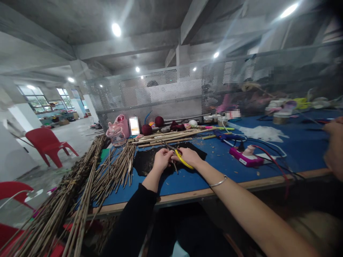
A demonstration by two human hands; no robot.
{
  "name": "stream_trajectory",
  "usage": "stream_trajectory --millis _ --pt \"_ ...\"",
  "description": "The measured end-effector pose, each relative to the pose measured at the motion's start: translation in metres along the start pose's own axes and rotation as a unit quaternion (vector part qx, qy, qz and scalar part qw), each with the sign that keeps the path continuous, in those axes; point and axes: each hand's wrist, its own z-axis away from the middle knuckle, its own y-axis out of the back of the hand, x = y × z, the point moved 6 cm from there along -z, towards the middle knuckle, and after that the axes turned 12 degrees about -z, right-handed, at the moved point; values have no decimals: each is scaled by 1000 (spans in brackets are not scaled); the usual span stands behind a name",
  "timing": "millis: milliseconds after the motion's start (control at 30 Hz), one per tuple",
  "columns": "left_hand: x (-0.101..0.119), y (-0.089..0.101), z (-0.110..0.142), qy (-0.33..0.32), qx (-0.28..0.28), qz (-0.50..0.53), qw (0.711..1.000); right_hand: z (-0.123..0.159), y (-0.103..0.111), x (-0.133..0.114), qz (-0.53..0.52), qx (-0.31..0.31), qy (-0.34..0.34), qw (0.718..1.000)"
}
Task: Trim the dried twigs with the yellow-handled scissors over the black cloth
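Observation:
Over a black cloth on the blue table, my two hands meet. My left hand is closed, its fingers pinching a short thin stick whose end points down toward me. My right hand is wrapped round yellow-handled scissors, with the blades reaching up and left beside my left fingers. The exact contact between blades and stick is hidden by the fingers. Small chips lie on the cloth. Left of the cloth, a spread of thin sticks lies on the table.
A long bundle of twigs overhangs the table's left edge. Behind my hands are longer sticks, dark red yarn balls and a pink container. A purple power strip with cables sits right. Another person's hand shows at far right.

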Motion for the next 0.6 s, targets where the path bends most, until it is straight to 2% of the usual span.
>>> stream_trajectory --millis 200,433,600 --pt "4 -1 2 8 -17 43 999 -2 -1 2 -47 -14 -16 999" --pt "5 -3 2 13 -29 45 998 -1 -1 2 3 9 -2 1000" --pt "3 -3 1 15 -21 35 999 2 -3 -2 -27 -16 14 999"
